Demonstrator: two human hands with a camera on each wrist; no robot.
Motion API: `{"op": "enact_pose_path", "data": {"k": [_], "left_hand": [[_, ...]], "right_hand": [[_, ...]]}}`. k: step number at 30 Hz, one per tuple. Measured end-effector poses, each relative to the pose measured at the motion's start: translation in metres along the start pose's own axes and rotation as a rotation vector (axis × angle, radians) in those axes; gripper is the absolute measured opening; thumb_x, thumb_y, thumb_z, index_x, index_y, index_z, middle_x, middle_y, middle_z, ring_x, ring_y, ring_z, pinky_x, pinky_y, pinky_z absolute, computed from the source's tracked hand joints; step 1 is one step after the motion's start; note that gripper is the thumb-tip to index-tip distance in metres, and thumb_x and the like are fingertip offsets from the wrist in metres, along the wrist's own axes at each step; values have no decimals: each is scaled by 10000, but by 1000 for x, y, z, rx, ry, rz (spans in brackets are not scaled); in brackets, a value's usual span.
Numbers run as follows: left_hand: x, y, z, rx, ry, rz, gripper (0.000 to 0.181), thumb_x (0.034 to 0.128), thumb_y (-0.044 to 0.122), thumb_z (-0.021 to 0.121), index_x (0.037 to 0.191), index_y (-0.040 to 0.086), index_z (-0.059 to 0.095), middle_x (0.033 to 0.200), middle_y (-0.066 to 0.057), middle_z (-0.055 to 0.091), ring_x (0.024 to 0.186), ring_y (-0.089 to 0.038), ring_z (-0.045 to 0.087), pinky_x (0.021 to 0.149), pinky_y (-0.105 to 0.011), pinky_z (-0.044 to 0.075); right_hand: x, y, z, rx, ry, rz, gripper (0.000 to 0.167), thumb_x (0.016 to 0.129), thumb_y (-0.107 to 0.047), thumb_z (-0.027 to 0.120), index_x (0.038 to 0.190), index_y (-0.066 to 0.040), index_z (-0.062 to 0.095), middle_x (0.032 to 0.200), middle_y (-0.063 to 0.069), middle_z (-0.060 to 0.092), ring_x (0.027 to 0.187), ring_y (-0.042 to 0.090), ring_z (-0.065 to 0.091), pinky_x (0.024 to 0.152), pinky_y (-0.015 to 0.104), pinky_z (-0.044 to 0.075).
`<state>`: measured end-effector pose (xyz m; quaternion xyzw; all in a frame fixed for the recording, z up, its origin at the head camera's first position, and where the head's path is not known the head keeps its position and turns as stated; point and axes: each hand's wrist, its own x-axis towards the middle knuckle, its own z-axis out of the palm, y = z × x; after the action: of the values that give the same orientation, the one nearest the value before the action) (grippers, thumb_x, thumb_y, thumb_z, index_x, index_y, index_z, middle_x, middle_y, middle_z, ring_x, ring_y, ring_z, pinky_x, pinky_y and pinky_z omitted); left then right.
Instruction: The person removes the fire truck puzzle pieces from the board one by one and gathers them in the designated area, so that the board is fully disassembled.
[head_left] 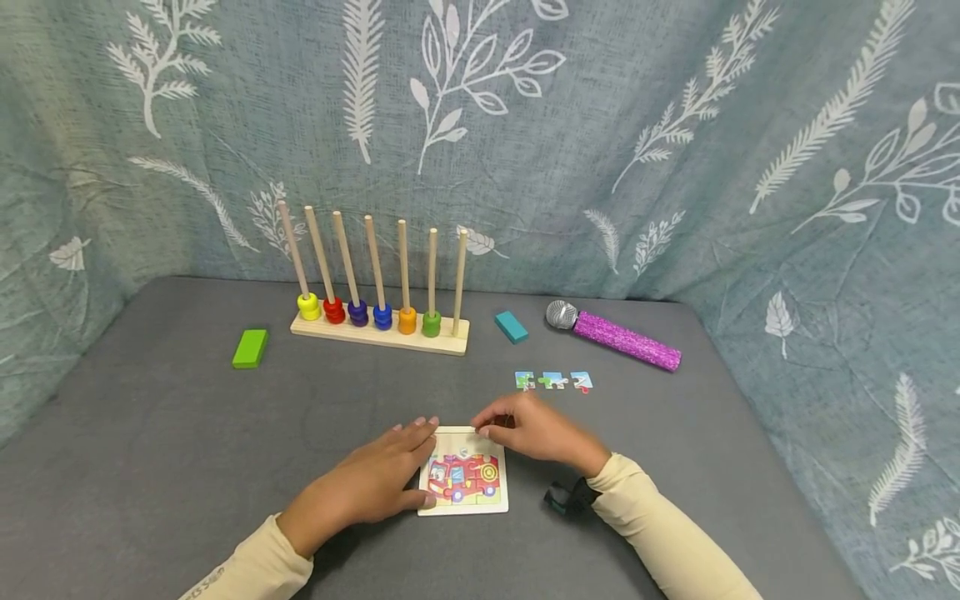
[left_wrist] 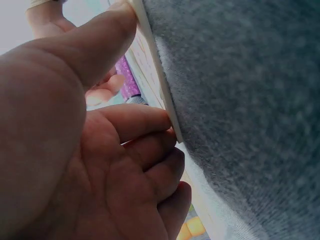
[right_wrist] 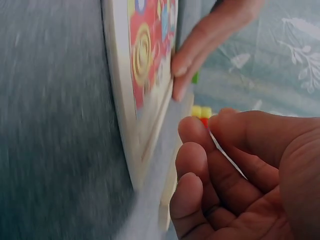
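A square puzzle board (head_left: 501,504) with a pale wooden frame lies flat on the table. A red vehicle picture fills its lower part, and bare wood shows along the top. My left hand (head_left: 375,477) rests at the board's left side, thumb near the lower left corner and fingertips near the upper left one. In the left wrist view, the thumb and fingers touch the frame's edge. Over the upper right corner hovers my right hand (head_left: 534,427), fingers loosely bent and thumb near the index finger. Nothing clearly shows between those fingertips in the right wrist view.
Several puzzle pieces (head_left: 553,381) lie in a row behind the right hand. Farther back stand a wooden peg rack (head_left: 352,335) with coloured beads, a teal block (head_left: 512,327) and a purple glittery microphone (head_left: 626,338). A green block (head_left: 251,348) lies at the left.
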<state>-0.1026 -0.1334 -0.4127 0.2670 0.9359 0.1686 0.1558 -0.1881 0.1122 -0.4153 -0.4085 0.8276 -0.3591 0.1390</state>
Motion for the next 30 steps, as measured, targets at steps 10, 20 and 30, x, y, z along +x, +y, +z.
{"op": "enact_pose_path", "data": {"k": [10,20,30], "left_hand": [[0,-2,2,12,31,39,734,899,368,697,1421,-72,428,1545,-189,297,1421,-340,264,1121,-496,235],[-1,-4,2,-32,41,55,726,902,352,698,1424,-71,424,1543,-192,299,1418,-346,266,1118,-499,241],[-1,-4,4,-15,70,70,708,903,340,700,1411,-79,439,1527,-206,323,1405,-356,292,1108,-502,261]], "right_hand": [[7,-10,16,40,-84,-17,173,929,-48,623,1054,-53,743,919,-43,703,662,5,505,575,190,433],[11,-11,26,41,-115,-30,159,913,-36,648,1040,-68,738,940,-55,704,746,-19,556,697,187,493],[12,-13,29,40,-115,-36,134,922,-48,657,1027,-75,735,946,-40,706,747,-15,547,702,180,482]]}}
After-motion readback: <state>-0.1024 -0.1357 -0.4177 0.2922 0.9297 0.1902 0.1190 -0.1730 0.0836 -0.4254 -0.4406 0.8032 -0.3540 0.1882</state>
